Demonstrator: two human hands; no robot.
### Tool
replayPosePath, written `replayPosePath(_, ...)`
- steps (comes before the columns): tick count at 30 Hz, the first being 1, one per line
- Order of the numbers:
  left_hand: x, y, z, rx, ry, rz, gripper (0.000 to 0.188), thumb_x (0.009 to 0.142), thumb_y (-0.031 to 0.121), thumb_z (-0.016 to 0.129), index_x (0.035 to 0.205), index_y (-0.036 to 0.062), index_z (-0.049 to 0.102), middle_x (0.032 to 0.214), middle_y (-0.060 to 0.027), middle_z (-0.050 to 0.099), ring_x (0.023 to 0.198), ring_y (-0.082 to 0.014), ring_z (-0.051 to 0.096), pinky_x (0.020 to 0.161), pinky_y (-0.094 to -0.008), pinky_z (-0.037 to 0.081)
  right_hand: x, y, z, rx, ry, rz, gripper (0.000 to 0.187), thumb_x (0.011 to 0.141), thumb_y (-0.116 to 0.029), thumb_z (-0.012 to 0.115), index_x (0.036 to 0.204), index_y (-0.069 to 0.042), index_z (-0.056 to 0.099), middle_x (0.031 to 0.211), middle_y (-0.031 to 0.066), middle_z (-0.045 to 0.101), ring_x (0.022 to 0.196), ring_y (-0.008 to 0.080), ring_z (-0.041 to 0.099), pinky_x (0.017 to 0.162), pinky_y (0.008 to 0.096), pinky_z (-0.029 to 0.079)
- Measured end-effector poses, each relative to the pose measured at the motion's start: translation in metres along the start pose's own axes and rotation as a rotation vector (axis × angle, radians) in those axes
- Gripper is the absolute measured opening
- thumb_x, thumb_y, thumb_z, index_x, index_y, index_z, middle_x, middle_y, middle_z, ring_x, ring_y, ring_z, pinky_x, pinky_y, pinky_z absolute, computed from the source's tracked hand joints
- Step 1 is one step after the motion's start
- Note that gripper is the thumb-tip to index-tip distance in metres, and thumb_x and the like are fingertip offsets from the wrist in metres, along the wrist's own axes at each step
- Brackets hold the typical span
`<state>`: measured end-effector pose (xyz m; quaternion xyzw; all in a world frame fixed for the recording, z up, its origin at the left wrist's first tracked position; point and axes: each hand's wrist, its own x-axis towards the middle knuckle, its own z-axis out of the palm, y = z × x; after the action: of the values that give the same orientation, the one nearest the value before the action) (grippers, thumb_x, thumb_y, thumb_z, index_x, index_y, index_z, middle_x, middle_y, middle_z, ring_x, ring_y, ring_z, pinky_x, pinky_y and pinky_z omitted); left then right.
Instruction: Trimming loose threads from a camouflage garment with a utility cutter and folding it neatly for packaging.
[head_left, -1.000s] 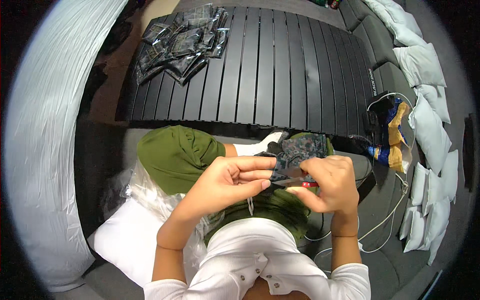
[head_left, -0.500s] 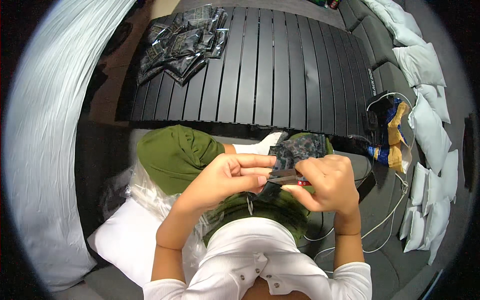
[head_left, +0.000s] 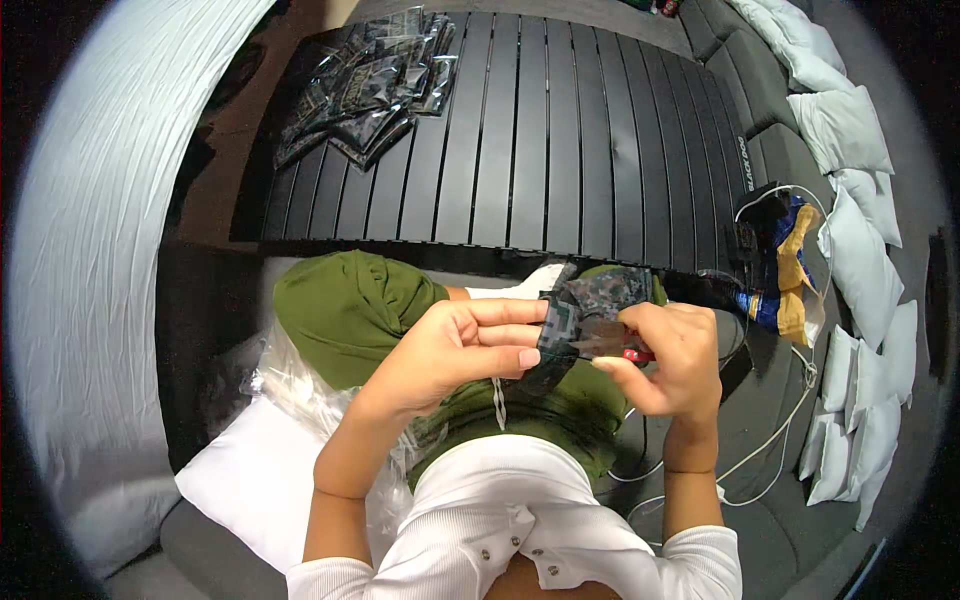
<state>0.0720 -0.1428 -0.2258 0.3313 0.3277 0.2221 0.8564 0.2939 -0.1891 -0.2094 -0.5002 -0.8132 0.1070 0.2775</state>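
Note:
My left hand (head_left: 435, 355) pinches the edge of a dark camouflage-patterned cloth piece (head_left: 606, 291) between its thumb and fingers, above my lap. The rest of that piece hangs to the right, over my green-trousered leg. In my right hand (head_left: 675, 355) is a pair of thread snips (head_left: 600, 338) with dark blades and a red mark near the thumb. Their blades point left, beside the cloth edge at my left fingertips. Whether the blades touch the cloth I cannot tell. A thin pale strip (head_left: 499, 403) dangles below my left hand.
Ahead stands a black slatted table (head_left: 580, 150), with a pile of clear-wrapped dark packets (head_left: 365, 90) at its far left. Clear plastic bags (head_left: 290, 385) and a white pillow (head_left: 245, 480) lie at my left. A blue-and-yellow bag (head_left: 795, 280) and white cables (head_left: 765, 455) are to the right.
The snips have shifted right, away from my left fingertips, with my right hand. More of the cloth edge shows at my left fingertips.

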Motion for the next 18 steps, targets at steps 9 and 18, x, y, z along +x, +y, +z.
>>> replayPosePath(9, -0.0005, -0.0012, -0.0003, -0.001, 0.013, 0.008, 0.044, 0.073, -0.005, 0.059, 0.115, -0.0100, 0.045, 0.101, -0.0169, 0.060, 0.090, -0.0163, 0.060, 0.080, -0.0253, 0.048, -0.0068, -0.0034, 0.0090, -0.005, 0.016, -0.005, 0.033, 0.061, -0.033, 0.070, 0.069, -0.005, 0.054, 0.053, 0.0050, 0.050, 0.043, 0.0222, 0.048, 0.043, 0.0294, 0.034)
replayPosePath(18, -0.0022, -0.0024, -0.0001, -0.002, 0.031, 0.011, 0.043, 0.074, -0.005, 0.059, 0.114, -0.0098, 0.046, 0.100, -0.0164, 0.060, 0.090, -0.0159, 0.060, 0.079, -0.0252, 0.047, -0.0025, -0.0065, 0.0097, -0.036, -0.018, -0.060, 0.027, 0.067, -0.029, 0.068, 0.069, -0.007, 0.053, 0.053, 0.0023, 0.048, 0.043, 0.0179, 0.049, 0.041, 0.0288, 0.036)
